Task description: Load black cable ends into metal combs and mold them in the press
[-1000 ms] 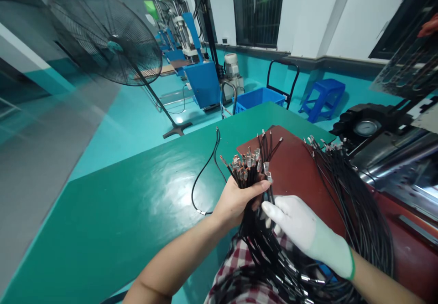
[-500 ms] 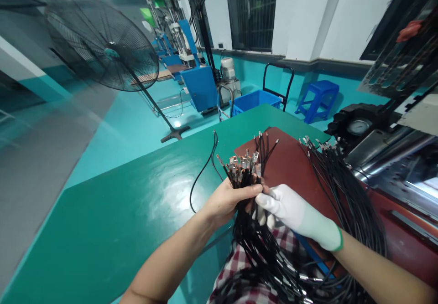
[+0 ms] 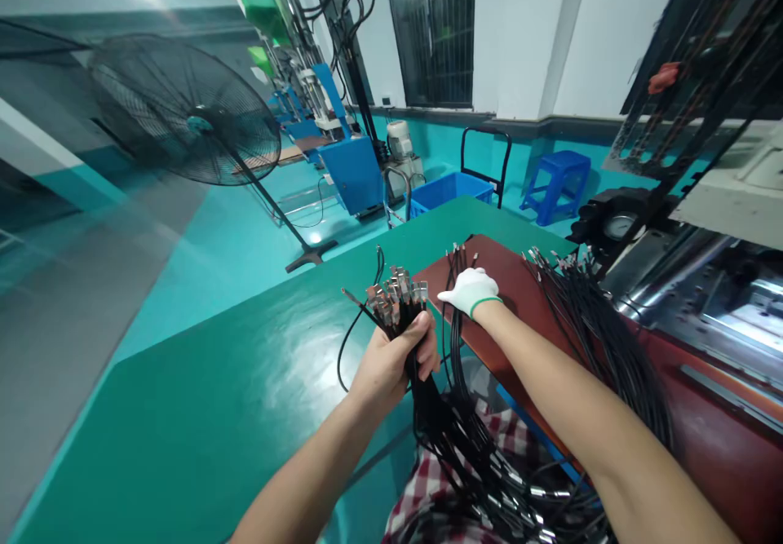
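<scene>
My bare left hand (image 3: 391, 356) is closed around a thick bundle of black cables (image 3: 428, 401). Metal terminals (image 3: 395, 295) crown the bundle above my thumb. Its lower lengths hang across my lap, where several silvery fittings show. My right hand (image 3: 474, 289), in a white glove, is over a smaller group of black cables (image 3: 456, 348) on the red-brown board (image 3: 519, 283). Its thumb stretches left across these cables, apart from the other fingers, which are partly hidden. One loose black cable (image 3: 342, 348) curves over the green tabletop (image 3: 214, 413) beside my left hand.
A large pile of black cables (image 3: 612, 348) lies on the board's right side, against a metal machine (image 3: 691, 275). Beyond the table stand a blue crate (image 3: 453, 193), a blue stool (image 3: 556, 185) and a big pedestal fan (image 3: 199, 124).
My right hand has left the bundle by my left hand and moved forward to the smaller cable group. My left hand keeps its bundle, slightly further left. The camera view has shifted.
</scene>
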A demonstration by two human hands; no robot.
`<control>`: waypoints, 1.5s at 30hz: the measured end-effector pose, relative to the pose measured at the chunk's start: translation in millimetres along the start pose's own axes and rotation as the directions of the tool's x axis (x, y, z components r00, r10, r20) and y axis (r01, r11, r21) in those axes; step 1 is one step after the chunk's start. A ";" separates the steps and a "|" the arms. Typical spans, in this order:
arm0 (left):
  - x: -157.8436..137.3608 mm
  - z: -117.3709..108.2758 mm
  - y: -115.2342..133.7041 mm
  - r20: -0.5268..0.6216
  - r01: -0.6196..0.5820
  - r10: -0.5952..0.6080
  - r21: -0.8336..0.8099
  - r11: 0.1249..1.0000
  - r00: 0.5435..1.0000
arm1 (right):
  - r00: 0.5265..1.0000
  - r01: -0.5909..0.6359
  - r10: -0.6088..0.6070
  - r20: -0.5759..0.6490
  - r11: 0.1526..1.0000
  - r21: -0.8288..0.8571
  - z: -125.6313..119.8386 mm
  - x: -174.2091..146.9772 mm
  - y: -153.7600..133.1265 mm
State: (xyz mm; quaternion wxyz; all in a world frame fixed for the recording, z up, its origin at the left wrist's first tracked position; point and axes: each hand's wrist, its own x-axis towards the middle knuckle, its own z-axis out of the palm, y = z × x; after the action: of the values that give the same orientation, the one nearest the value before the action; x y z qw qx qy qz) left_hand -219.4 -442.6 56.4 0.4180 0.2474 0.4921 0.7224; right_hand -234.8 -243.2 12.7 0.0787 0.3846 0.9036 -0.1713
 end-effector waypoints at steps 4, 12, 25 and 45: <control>-1.6 -2.9 1.8 -0.021 -0.014 0.014 -0.004 1.000 1.000 | 1.000 0.010 -0.011 0.012 0.999 0.035 4.5 10.5 -1.9; -3.7 -1.3 0.2 -0.076 0.011 -0.012 -0.021 1.000 0.997 | 1.000 -0.001 0.001 0.004 1.000 0.015 3.3 8.5 -11.9; -1.5 -11.7 -0.2 -0.117 0.020 -0.027 -0.058 0.998 0.993 | 0.950 0.187 -0.293 0.107 0.810 0.556 -24.5 -37.9 48.7; 14.5 9.0 -17.4 -0.070 0.103 -0.105 -0.029 0.994 0.992 | 0.733 -0.135 -0.571 0.369 0.410 0.902 18.4 -175.4 79.4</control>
State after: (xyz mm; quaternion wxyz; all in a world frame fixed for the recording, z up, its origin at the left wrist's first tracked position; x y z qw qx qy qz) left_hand -213.9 -422.8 43.2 0.4401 0.1900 0.5098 0.7143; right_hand -56.0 -315.9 23.9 0.1388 0.1514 0.6333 -0.7461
